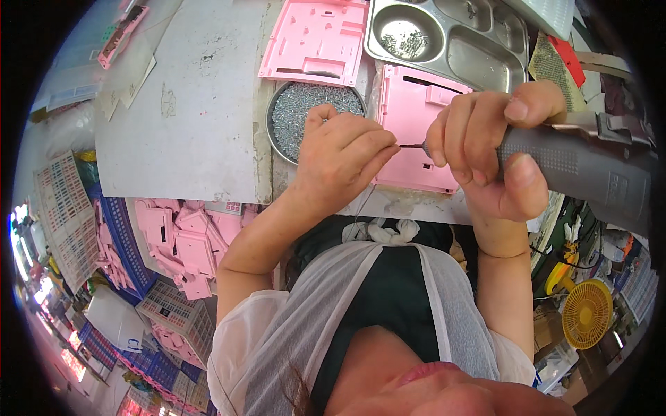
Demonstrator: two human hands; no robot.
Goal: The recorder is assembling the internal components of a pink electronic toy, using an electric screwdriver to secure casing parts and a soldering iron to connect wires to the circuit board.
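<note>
My right hand is wrapped round a grey electric screwdriver, held level with its thin dark bit pointing left. At the bit's tip, the thumb and fingertips of my left hand are pinched together; whatever they hold is too small to make out. Under the bit lies a pink plastic housing panel, partly covered by my right hand. A round metal dish full of small silvery screws sits beside it, partly behind my left hand.
Another pink housing panel lies beyond the dish. A steel compartment tray with small metal parts stands at the far right. Pink plastic parts fill a container below the table's left side. A yellow fan is at lower right.
</note>
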